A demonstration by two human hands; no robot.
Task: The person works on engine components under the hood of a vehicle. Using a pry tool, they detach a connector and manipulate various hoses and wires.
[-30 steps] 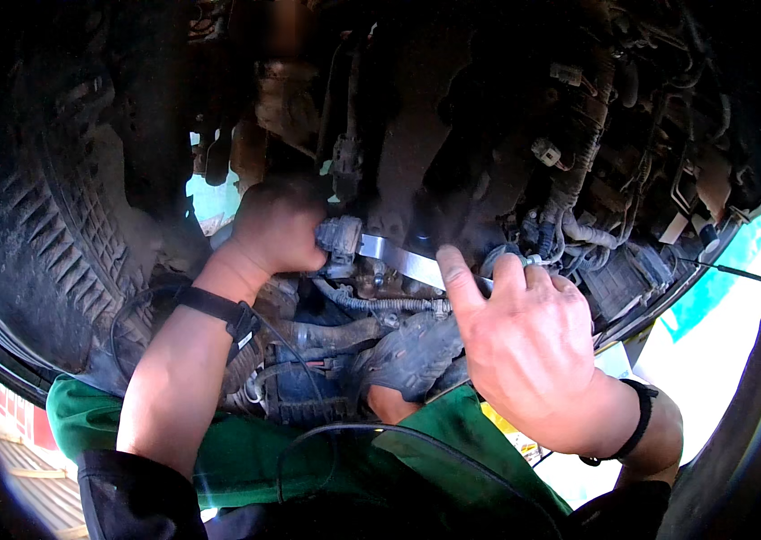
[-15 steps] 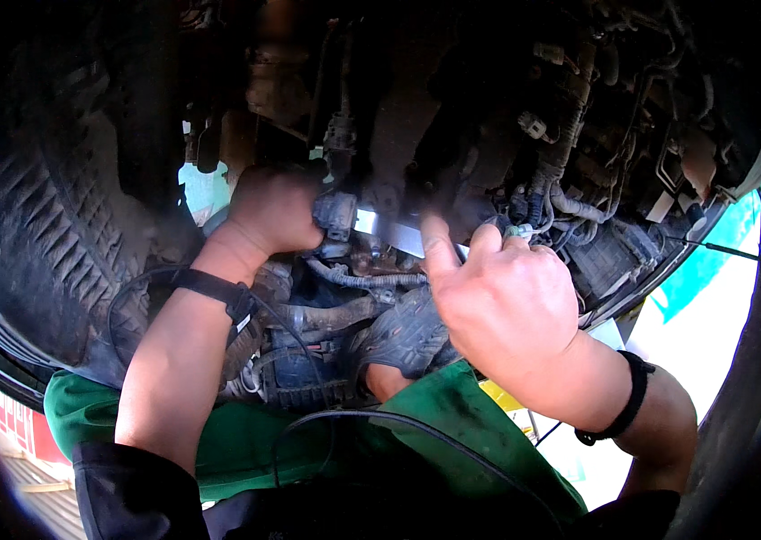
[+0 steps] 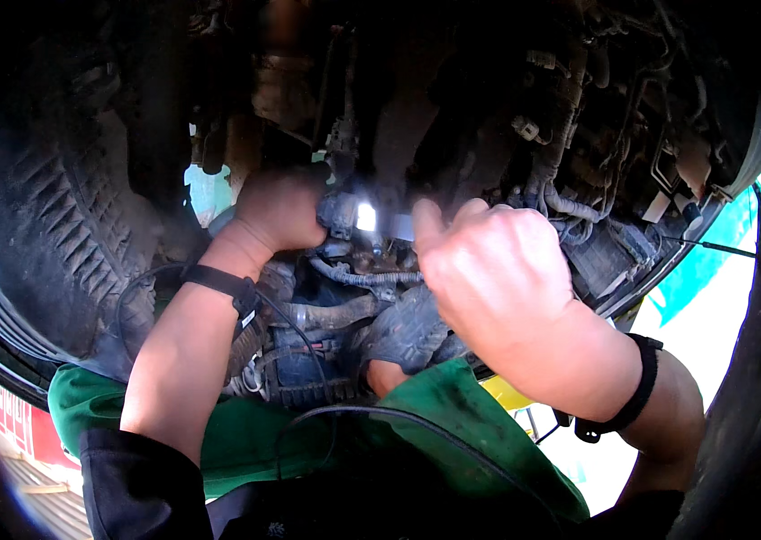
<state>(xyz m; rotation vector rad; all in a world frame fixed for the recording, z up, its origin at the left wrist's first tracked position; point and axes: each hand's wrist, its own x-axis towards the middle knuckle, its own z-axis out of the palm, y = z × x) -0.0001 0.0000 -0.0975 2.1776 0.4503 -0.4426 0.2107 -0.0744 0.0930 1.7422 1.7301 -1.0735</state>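
In the engine bay, my left hand [image 3: 281,209] is closed in a fist beside a dark grey block-like part [image 3: 337,214]. Whatever lies inside that fist is hidden in shadow. A flat, shiny metal bar [image 3: 398,226] runs from near this block toward my right hand [image 3: 499,270], whose fingers curl over its right end. The bar's left end shows as a bright glare, so the kind of tool is unclear. Just below the bar sits a ribbed grey hose [image 3: 367,279].
A green cloth [image 3: 434,414] drapes over the near edge, with a black cable [image 3: 389,411] across it. Wiring [image 3: 570,202] and loose connectors [image 3: 525,128] hang at the right. Ribbed black plastic [image 3: 65,225] fills the left. A skin-coloured patch [image 3: 386,376] shows beside a grey form.
My right hand has turned, its index finger curling in from lying stretched along the bar. Less of the bar shows now. My left hand stays nearly in place.
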